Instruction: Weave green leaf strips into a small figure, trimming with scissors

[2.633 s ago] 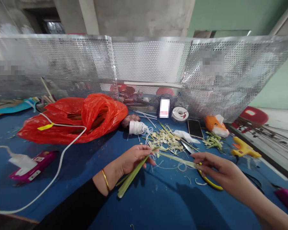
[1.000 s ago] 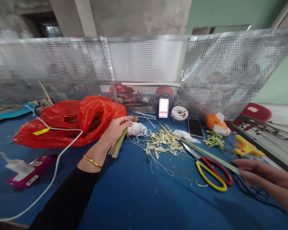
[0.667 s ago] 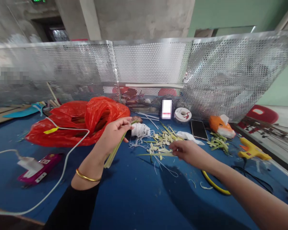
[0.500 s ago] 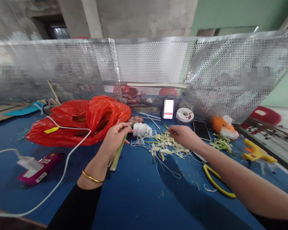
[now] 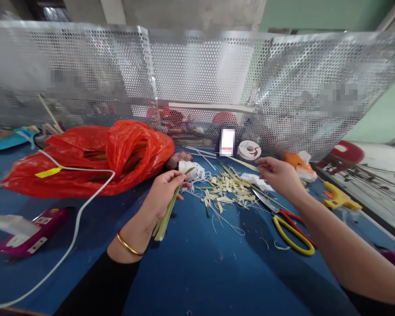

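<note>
My left hand point(image 5: 167, 191) is closed around a small bundle of green leaf strips point(image 5: 167, 217), whose pale ends hang below the palm. A green tip pokes out above the thumb. My right hand point(image 5: 279, 175) pinches one end of a long pale-green strip point(image 5: 242, 163), which slants away to the upper left. Between the hands lies a pile of cut leaf pieces point(image 5: 228, 186). Close beyond my left fingers sits a bundle of white string point(image 5: 191, 170). Scissors point(image 5: 283, 219) with yellow and red handles lie partly open below my right wrist.
On the left are a red plastic bag point(image 5: 95, 158), a white cable point(image 5: 80, 215) and a purple power strip point(image 5: 36, 230). Behind the pile stand a lit phone point(image 5: 227, 142) and a white spool point(image 5: 249, 150). An orange tissue pack point(image 5: 299, 164) and yellow glue gun point(image 5: 339, 197) lie right.
My right hand has moved right from the leaf pile, and a long pale strip now shows in its fingers. The scissors' blades are now uncovered. My left hand still grips the bundle.
</note>
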`<control>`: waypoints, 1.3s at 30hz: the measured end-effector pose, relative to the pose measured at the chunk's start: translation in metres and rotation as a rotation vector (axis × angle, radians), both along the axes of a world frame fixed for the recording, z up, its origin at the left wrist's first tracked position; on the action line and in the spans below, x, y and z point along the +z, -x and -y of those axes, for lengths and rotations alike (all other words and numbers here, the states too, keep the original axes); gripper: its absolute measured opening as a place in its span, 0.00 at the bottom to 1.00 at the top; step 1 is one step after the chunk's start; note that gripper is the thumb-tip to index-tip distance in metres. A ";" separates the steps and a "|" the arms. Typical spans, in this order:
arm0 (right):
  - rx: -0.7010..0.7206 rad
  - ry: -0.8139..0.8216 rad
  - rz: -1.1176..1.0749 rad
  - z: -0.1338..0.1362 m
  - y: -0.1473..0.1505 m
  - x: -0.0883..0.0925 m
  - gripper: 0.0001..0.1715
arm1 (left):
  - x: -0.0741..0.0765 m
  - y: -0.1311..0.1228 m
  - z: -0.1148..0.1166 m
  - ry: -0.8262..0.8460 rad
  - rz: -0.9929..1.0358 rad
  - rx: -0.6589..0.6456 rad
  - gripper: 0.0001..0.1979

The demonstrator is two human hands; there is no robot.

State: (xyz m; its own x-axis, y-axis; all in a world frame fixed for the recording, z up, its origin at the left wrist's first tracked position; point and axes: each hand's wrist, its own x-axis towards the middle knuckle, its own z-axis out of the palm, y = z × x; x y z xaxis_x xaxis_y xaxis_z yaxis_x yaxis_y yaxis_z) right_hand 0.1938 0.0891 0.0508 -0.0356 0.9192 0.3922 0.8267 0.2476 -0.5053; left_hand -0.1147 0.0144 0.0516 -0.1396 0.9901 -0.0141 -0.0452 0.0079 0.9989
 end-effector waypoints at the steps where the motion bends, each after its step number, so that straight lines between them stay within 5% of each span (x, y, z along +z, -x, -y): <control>1: -0.025 0.000 0.003 0.000 -0.007 -0.008 0.15 | -0.001 -0.002 0.000 0.009 -0.011 -0.013 0.06; 6: -0.096 -0.072 0.105 0.012 -0.020 -0.028 0.14 | -0.002 -0.007 0.002 0.032 -0.029 -0.029 0.05; 11: 0.239 0.197 0.272 0.040 0.002 -0.036 0.09 | -0.002 -0.008 0.003 0.030 -0.057 -0.020 0.04; 18: 0.223 0.210 0.278 0.038 0.016 -0.061 0.06 | -0.001 -0.013 0.004 0.055 -0.104 -0.037 0.04; 24: 0.212 0.169 0.138 0.041 0.009 -0.044 0.08 | -0.001 -0.011 0.005 0.051 -0.087 -0.023 0.05; 29: 0.407 0.225 -0.230 0.055 0.019 -0.032 0.11 | 0.002 -0.008 0.007 0.042 -0.127 -0.034 0.07; 34: 0.394 0.180 0.135 0.052 0.051 -0.046 0.04 | 0.002 -0.009 0.006 0.050 -0.108 -0.014 0.04; 39: 0.330 0.203 0.211 0.035 0.088 -0.061 0.03 | 0.000 -0.009 0.004 0.040 -0.103 -0.008 0.04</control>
